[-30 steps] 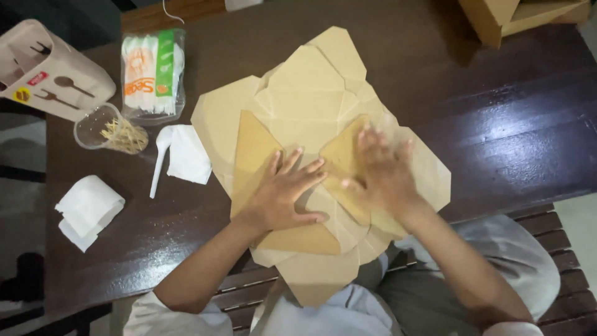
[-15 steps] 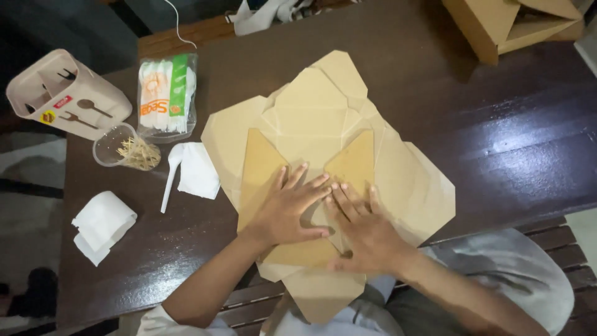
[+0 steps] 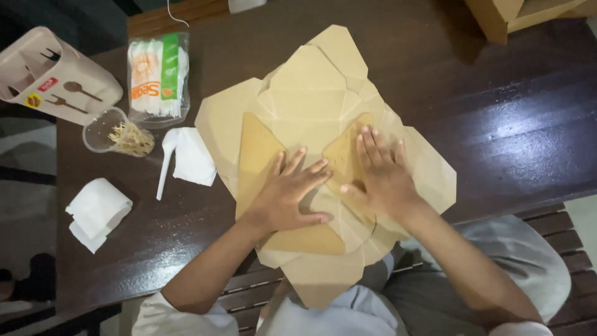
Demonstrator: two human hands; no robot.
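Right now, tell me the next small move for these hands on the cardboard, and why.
Probably slide the right hand outward to crease its flap: both palms lie flat on the unfolded brown box blank, the left hand already pinning the centre, and that flap looks slightly raised.

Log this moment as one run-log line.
left hand: flat on cardboard box blank | right hand: flat on blank | blank: unfolded on dark table | nearby: white plastic spoon, napkin
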